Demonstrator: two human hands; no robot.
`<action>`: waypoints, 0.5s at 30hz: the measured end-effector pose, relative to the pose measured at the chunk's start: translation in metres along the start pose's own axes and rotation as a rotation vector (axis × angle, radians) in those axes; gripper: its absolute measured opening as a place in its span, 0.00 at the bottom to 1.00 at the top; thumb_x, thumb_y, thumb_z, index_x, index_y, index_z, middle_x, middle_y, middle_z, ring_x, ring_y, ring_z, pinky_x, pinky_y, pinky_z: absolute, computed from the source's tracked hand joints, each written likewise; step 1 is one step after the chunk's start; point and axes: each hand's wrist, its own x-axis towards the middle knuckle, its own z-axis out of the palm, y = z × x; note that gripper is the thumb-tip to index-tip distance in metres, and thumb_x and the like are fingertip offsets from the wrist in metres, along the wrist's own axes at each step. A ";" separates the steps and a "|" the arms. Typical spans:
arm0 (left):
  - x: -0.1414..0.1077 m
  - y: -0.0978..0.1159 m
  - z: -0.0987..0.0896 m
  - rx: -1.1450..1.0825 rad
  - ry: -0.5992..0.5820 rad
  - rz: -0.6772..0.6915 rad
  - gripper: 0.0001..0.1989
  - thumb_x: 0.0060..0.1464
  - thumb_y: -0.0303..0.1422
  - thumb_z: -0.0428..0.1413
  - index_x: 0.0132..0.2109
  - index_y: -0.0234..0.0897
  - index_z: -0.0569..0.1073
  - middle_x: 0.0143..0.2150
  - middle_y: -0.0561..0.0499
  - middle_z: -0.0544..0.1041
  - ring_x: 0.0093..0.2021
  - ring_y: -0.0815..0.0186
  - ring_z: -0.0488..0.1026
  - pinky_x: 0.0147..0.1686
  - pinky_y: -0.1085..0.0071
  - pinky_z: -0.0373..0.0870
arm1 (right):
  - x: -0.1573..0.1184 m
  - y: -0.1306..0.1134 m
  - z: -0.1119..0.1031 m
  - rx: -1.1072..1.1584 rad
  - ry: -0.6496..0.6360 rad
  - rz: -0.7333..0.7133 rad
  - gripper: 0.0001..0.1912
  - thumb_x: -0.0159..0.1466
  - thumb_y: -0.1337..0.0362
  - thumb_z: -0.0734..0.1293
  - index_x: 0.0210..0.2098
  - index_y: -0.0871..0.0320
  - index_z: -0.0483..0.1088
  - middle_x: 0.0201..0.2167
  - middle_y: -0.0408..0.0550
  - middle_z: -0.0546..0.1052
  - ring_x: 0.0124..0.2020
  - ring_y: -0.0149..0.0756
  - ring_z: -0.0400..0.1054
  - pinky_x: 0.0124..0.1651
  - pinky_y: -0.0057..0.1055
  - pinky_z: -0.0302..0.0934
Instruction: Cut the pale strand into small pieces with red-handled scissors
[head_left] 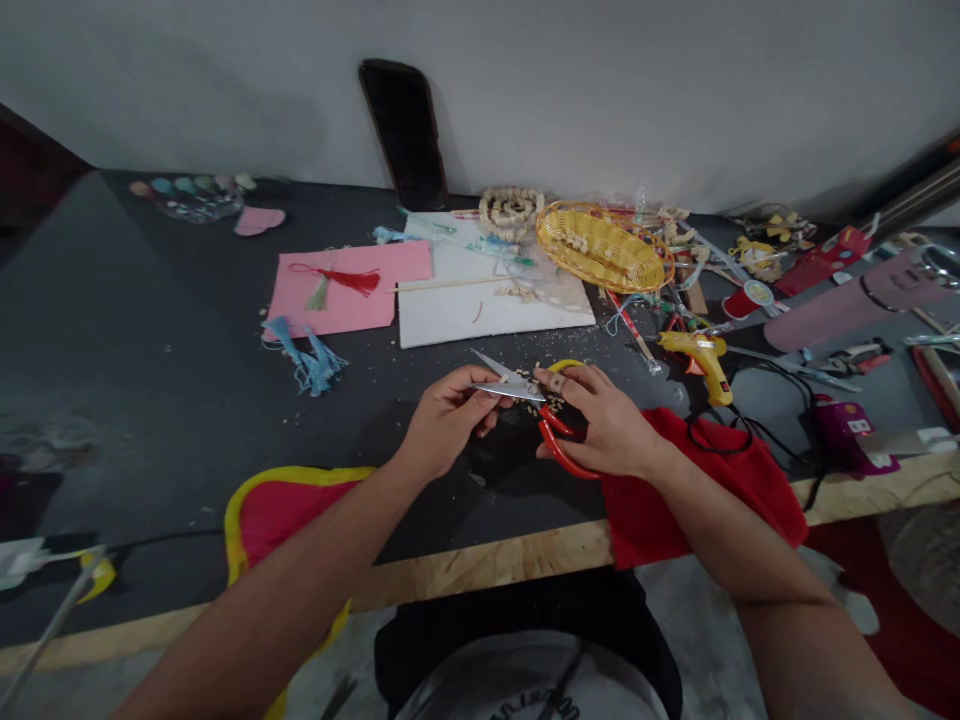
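Over the dark tabletop, my right hand (611,425) grips a pair of scissors (559,440) by its red and yellow handles, with the blades spread and pointing left. My left hand (454,420) is closed in a pinch right at the blades. A small pale thing sits between its fingertips, but the blades and fingers hide most of it. Small tan bits (555,403) lie scattered on the table beneath and around the scissors.
Behind my hands lie a white board (495,310) and pink paper (337,290) with tassels. A yellow basket (604,250), glue gun (701,362) and pink bottle (847,300) stand right. A phone (405,135) leans on the wall. Red cloth (705,490) lies under my right forearm.
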 end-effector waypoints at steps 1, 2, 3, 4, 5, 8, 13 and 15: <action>0.000 0.000 0.000 0.004 -0.001 -0.007 0.15 0.45 0.41 0.66 0.34 0.35 0.74 0.26 0.53 0.77 0.19 0.76 0.66 0.18 0.81 0.62 | 0.000 0.000 0.000 -0.001 -0.007 -0.002 0.43 0.57 0.43 0.69 0.64 0.57 0.57 0.52 0.58 0.69 0.55 0.49 0.62 0.58 0.50 0.60; 0.000 0.000 0.000 0.007 0.000 -0.016 0.15 0.45 0.41 0.66 0.34 0.35 0.73 0.26 0.53 0.78 0.19 0.76 0.66 0.18 0.81 0.62 | 0.000 0.000 0.001 -0.002 -0.012 -0.002 0.43 0.57 0.43 0.69 0.64 0.58 0.57 0.52 0.58 0.69 0.55 0.49 0.62 0.58 0.49 0.60; -0.001 0.000 0.000 0.010 0.001 -0.025 0.16 0.44 0.41 0.66 0.34 0.35 0.73 0.26 0.53 0.78 0.20 0.76 0.66 0.18 0.81 0.62 | 0.000 0.000 0.001 -0.003 -0.013 -0.002 0.44 0.56 0.43 0.69 0.64 0.58 0.57 0.52 0.58 0.69 0.55 0.49 0.63 0.58 0.49 0.60; -0.001 0.000 0.000 0.011 0.003 -0.030 0.16 0.44 0.40 0.67 0.34 0.35 0.73 0.26 0.53 0.78 0.20 0.76 0.67 0.18 0.81 0.62 | 0.000 0.000 0.002 -0.005 -0.014 -0.001 0.44 0.56 0.42 0.69 0.64 0.58 0.57 0.52 0.58 0.69 0.55 0.49 0.63 0.58 0.49 0.60; -0.001 0.000 0.000 0.012 0.004 -0.034 0.16 0.44 0.40 0.67 0.34 0.35 0.73 0.26 0.53 0.78 0.20 0.76 0.67 0.18 0.81 0.62 | 0.000 0.000 0.003 -0.008 -0.012 -0.002 0.44 0.56 0.42 0.69 0.64 0.58 0.57 0.52 0.58 0.69 0.55 0.49 0.63 0.58 0.49 0.61; -0.001 0.000 -0.001 0.006 -0.001 -0.039 0.15 0.44 0.40 0.66 0.34 0.35 0.73 0.26 0.53 0.78 0.19 0.76 0.66 0.18 0.81 0.62 | 0.000 0.001 0.006 -0.013 -0.023 -0.004 0.44 0.56 0.42 0.69 0.65 0.58 0.56 0.52 0.58 0.70 0.55 0.49 0.63 0.59 0.49 0.60; 0.000 0.000 0.000 0.002 -0.006 -0.038 0.15 0.45 0.39 0.66 0.34 0.35 0.72 0.25 0.53 0.77 0.19 0.76 0.66 0.18 0.80 0.61 | 0.000 0.005 0.012 -0.035 0.003 -0.049 0.42 0.57 0.44 0.70 0.64 0.56 0.57 0.51 0.56 0.73 0.52 0.47 0.66 0.58 0.48 0.62; 0.000 0.000 0.000 0.006 -0.004 -0.038 0.14 0.45 0.38 0.66 0.34 0.35 0.72 0.25 0.53 0.77 0.18 0.76 0.66 0.17 0.80 0.61 | -0.001 0.005 0.013 -0.049 0.022 -0.070 0.42 0.57 0.45 0.70 0.64 0.58 0.58 0.50 0.56 0.74 0.51 0.46 0.67 0.57 0.47 0.63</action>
